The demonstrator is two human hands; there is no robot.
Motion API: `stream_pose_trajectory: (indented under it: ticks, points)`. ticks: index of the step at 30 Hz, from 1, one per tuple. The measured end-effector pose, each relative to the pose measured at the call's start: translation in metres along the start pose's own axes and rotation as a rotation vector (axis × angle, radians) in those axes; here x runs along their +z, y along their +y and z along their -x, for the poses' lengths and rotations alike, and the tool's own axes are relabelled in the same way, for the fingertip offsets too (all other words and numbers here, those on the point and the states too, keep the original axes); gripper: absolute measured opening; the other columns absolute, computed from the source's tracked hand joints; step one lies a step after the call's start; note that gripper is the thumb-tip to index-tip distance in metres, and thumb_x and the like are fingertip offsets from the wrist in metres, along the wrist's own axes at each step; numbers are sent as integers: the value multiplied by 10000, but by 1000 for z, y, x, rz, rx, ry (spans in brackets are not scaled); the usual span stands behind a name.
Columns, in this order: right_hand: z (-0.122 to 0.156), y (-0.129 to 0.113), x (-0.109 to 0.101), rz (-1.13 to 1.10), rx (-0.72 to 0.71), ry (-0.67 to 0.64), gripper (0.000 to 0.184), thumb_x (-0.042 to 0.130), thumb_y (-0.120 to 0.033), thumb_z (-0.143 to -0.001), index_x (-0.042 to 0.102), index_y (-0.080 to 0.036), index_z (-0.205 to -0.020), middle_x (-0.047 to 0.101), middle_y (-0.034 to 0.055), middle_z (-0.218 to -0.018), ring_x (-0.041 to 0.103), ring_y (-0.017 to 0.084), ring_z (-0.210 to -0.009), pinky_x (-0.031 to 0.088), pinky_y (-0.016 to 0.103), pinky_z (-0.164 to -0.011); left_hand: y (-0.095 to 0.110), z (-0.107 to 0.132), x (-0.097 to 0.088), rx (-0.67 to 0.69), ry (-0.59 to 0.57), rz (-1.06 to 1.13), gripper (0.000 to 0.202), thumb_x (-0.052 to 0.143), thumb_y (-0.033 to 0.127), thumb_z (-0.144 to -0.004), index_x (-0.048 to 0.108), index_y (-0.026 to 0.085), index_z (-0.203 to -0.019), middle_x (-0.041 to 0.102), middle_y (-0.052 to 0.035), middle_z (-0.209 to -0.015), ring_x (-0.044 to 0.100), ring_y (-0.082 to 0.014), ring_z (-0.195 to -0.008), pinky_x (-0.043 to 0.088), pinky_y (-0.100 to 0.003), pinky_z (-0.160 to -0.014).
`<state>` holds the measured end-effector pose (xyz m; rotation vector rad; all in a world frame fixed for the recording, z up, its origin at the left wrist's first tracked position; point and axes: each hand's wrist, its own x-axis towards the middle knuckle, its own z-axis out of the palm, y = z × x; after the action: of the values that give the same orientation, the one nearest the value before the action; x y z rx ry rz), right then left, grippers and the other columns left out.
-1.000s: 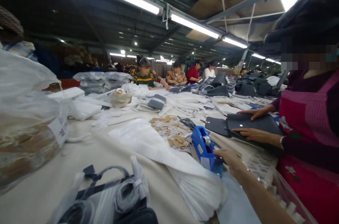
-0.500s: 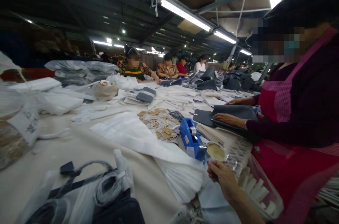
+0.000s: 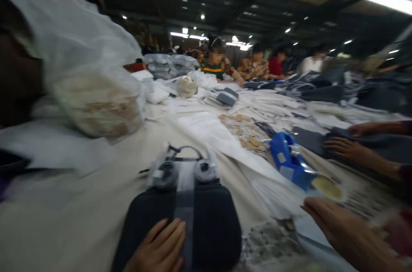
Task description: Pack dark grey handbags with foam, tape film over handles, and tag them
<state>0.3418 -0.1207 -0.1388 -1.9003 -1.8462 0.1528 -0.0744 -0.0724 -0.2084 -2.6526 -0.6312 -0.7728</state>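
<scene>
A dark handbag [image 3: 212,220] lies on the table in front of me, with a pale translucent strip [image 3: 185,212] running down its middle. Its handle [image 3: 189,149] and two wrapped coils are at the far end. My left hand [image 3: 164,246] rests flat on the bag, fingers stretched beside the strip. On the right, my right hand [image 3: 344,225] is blurred, its fingers pressed together just in front of the blue tape dispenser [image 3: 289,160]. What those fingers hold, if anything, I cannot make out. A tape roll [image 3: 326,188] lies by the dispenser.
White sheet material [image 3: 225,143] stretches across the table beside brown tags [image 3: 247,132]. At left stands a bulging plastic bag [image 3: 93,92]. A co-worker's hands [image 3: 350,149] rest on dark pieces at right. Several people sit along the far side.
My view has swung left. The handbag now lies nearer the middle, and my left hand has come into view on it. My right hand stays close to the dispenser.
</scene>
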Motion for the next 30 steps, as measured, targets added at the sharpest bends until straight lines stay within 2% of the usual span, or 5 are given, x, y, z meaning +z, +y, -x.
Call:
stream_pose_trajectory:
  ticks: [3, 8, 17, 25, 30]
  points:
    - [-23, -74, -4, -59, -524, -260, 166, 516, -271, -831, 554, -281, -670, 569, -6, -528, 510, 130, -418, 339, 245, -416, 4, -6, -7, -112, -11, 37, 294, 412, 164, -885, 628, 126, -1080, 686, -43, -1104, 564, -160, -1115, 322, -318, -1068]
    - [-66, -194, 21, -47, -891, -726, 183, 480, -126, -876, 559, -228, -746, 637, -2, -676, 586, 114, -589, 396, 203, -547, 9, -14, -20, -178, -120, 89, 292, 465, 172, -871, 588, 109, -1128, 672, -52, -1129, 575, -180, -1094, 411, -338, -993]
    - [-121, -229, 117, 357, -891, -872, 142, 551, -80, -773, 669, -150, -808, 703, 71, -696, 622, 162, -587, 278, 245, -485, 11, -1, 2, -234, 3, 147, 247, 454, 231, -905, 618, 118, -1051, 674, -42, -1095, 546, -180, -1101, 312, -348, -1035]
    - [-113, -216, 114, 321, -687, -606, 198, 673, -175, -745, 587, -149, -921, 665, 58, -796, 613, 193, -717, 371, 258, -573, 9, 2, 17, -180, 139, 64, 186, 511, 258, -890, 656, 142, -878, 692, -19, -998, 580, -159, -1041, 206, -352, -1129]
    - [-53, -185, 142, 38, -978, 50, 216, 385, -151, -919, 595, -173, -874, 650, 38, -801, 560, 171, -696, 408, 303, -644, -6, 0, 18, -27, 166, -99, 308, 369, 53, -922, 661, 151, -937, 683, 28, -905, 599, -88, -956, 152, -336, -1165]
